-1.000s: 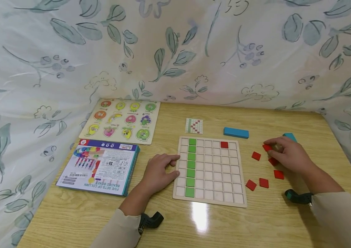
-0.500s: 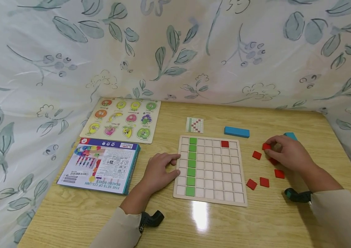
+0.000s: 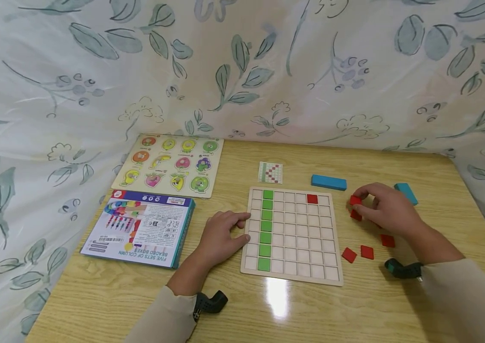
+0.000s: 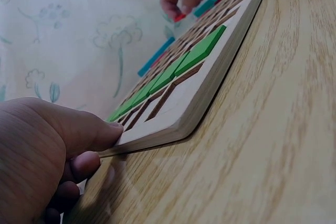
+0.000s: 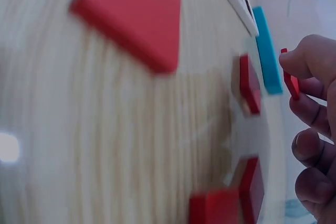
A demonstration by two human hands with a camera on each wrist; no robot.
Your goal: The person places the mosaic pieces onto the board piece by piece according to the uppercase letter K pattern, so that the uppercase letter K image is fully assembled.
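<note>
The right hand [image 3: 385,209] pinched a red tile [image 3: 355,200] in its narrowed grip, over the bench [image 3: 311,314], right of the grid board [image 3: 290,230]. The left hand [image 3: 220,237], its grip loosely spread, touched the board's left edge.

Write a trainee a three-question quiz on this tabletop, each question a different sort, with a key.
1. True or false: the right hand pinches a red square tile.
2. In the head view, how many green tiles fill the second column from the left of the wooden grid board?
A) four
B) five
C) seven
3. Fill in the blank: the small pattern card lies beyond the ____ edge of the wooden grid board, as seen from the person's side.

Key: 1. True. 2. C. 3. far.
</note>
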